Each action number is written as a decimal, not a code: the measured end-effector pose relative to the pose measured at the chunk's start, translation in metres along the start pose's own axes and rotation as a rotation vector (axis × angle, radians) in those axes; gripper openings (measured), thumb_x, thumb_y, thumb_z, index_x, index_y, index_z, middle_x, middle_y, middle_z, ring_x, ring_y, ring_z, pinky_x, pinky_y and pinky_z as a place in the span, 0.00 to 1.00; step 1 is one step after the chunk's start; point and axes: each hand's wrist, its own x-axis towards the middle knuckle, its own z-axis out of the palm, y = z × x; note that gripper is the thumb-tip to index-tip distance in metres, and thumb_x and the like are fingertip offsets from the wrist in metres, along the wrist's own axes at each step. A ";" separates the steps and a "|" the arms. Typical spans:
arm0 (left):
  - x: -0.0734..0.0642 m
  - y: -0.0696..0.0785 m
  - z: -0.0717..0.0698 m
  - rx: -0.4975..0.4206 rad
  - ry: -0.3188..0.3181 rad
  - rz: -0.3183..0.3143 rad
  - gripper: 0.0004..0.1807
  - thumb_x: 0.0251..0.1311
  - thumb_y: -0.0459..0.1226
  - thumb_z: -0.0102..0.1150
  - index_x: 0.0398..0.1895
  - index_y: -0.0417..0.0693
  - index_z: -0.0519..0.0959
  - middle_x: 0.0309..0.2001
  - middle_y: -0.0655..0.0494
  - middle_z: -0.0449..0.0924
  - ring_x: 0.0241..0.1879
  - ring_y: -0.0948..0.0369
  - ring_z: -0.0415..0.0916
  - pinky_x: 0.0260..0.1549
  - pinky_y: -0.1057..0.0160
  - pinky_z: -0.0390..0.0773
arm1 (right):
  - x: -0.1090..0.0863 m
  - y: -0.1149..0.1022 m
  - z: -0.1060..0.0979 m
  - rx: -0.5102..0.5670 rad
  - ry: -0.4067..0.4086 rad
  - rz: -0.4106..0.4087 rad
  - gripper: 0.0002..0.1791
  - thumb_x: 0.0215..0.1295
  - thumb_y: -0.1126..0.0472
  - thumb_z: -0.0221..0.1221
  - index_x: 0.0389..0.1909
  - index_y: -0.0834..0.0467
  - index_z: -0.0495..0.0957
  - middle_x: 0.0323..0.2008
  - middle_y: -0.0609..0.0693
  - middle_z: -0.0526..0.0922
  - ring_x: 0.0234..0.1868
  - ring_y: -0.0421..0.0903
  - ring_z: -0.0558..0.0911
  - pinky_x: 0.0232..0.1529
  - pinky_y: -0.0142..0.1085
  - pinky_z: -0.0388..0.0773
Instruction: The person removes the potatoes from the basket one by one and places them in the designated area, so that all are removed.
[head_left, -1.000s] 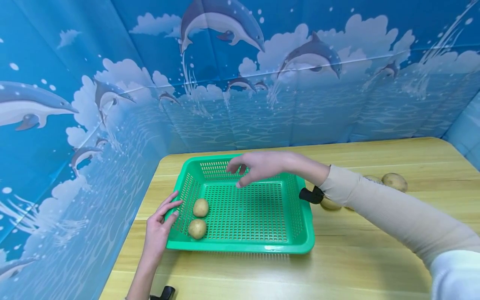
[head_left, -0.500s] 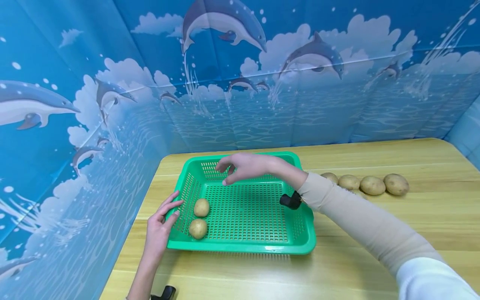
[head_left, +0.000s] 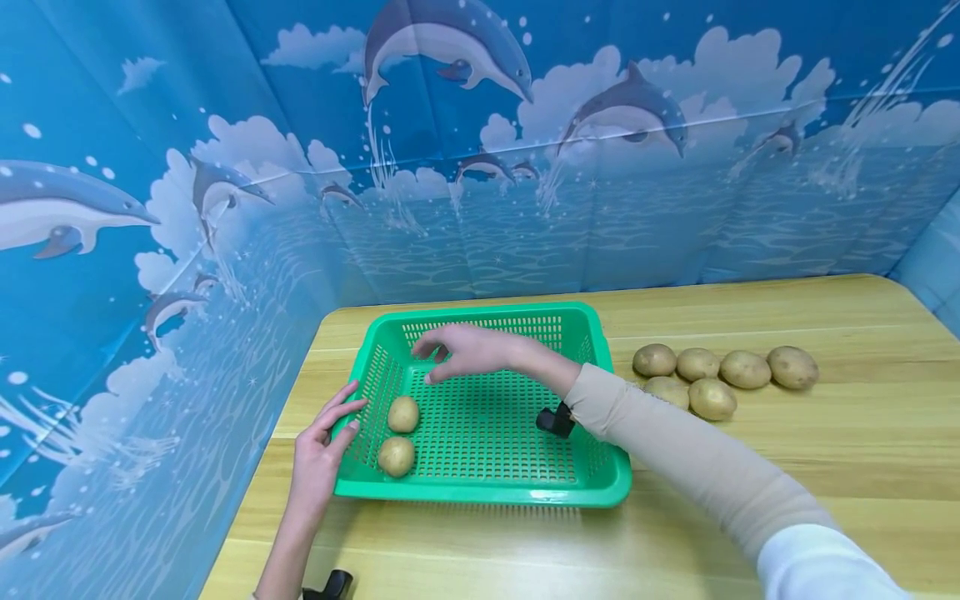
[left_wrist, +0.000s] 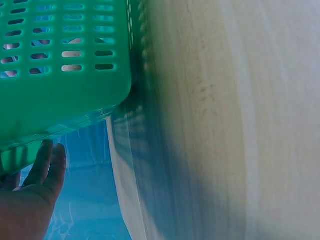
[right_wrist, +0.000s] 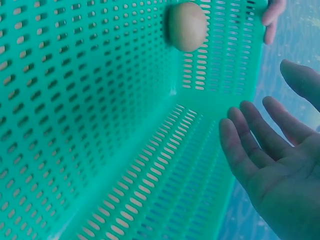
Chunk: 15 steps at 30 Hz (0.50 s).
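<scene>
A green plastic basket [head_left: 517, 497] with slotted walls holds two potatoes, a rear potato [head_left: 403, 414] and a front potato [head_left: 396, 457], near its left wall. My left hand [head_left: 318, 454] holds the basket's left rim, its fingers reaching over the edge; in the left wrist view some fingers [left_wrist: 52, 170] show beside the rim. Over the basket's rear left part hovers my right hand [head_left: 468, 348], fingers slightly bent and apart. In the right wrist view that hand [right_wrist: 285, 165] carries nothing, and one potato [right_wrist: 188, 27] lies beyond it in the basket.
Several potatoes [head_left: 744, 369] lie in two short rows on the wooden table [head_left: 847, 433], right of the basket. A blue dolphin-print curtain [head_left: 480, 225] hangs behind and to the left of the table. The right sleeve [head_left: 675, 433] crosses the basket's right rim.
My right hand has moved left and slightly lower over the basket, and the arm has uncovered the potatoes on the right. The left hand and the two potatoes in the basket stay put.
</scene>
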 end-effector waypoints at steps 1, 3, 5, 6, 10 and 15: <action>0.000 0.000 0.000 -0.001 -0.001 0.001 0.15 0.68 0.24 0.52 0.55 0.36 0.79 0.69 0.55 0.67 0.72 0.59 0.56 0.63 0.74 0.60 | 0.002 0.001 0.003 0.002 0.003 0.000 0.26 0.66 0.58 0.63 0.64 0.58 0.72 0.61 0.51 0.76 0.56 0.45 0.76 0.55 0.33 0.73; 0.000 -0.001 0.000 0.000 -0.001 -0.002 0.15 0.68 0.25 0.52 0.55 0.36 0.79 0.69 0.55 0.67 0.72 0.59 0.56 0.63 0.74 0.60 | 0.006 0.003 0.008 -0.006 0.007 0.001 0.25 0.66 0.58 0.63 0.63 0.57 0.73 0.60 0.50 0.76 0.56 0.45 0.77 0.54 0.32 0.74; 0.000 -0.001 0.000 -0.002 -0.002 -0.004 0.15 0.68 0.25 0.52 0.55 0.36 0.79 0.69 0.55 0.67 0.72 0.60 0.56 0.63 0.73 0.61 | 0.009 0.005 0.013 -0.011 0.003 -0.003 0.24 0.66 0.58 0.63 0.62 0.57 0.73 0.59 0.50 0.77 0.55 0.44 0.77 0.54 0.32 0.74; 0.000 -0.001 0.000 0.001 -0.003 -0.007 0.15 0.68 0.25 0.52 0.55 0.37 0.79 0.69 0.56 0.67 0.72 0.60 0.56 0.63 0.74 0.61 | 0.011 0.006 0.016 -0.016 -0.001 -0.004 0.24 0.66 0.58 0.63 0.62 0.57 0.74 0.59 0.50 0.77 0.55 0.44 0.78 0.54 0.32 0.74; 0.000 0.000 0.000 0.007 -0.004 -0.018 0.15 0.69 0.25 0.51 0.55 0.37 0.79 0.69 0.57 0.67 0.72 0.60 0.56 0.63 0.74 0.61 | 0.017 0.008 0.025 -0.021 -0.029 -0.016 0.23 0.66 0.60 0.63 0.61 0.58 0.74 0.59 0.52 0.77 0.56 0.48 0.78 0.53 0.32 0.75; 0.000 0.002 0.000 0.005 -0.005 -0.026 0.15 0.69 0.25 0.52 0.55 0.38 0.79 0.69 0.57 0.67 0.72 0.61 0.55 0.63 0.74 0.60 | 0.023 0.009 0.033 -0.034 -0.084 -0.030 0.24 0.66 0.62 0.63 0.62 0.61 0.73 0.61 0.57 0.76 0.59 0.55 0.76 0.54 0.33 0.74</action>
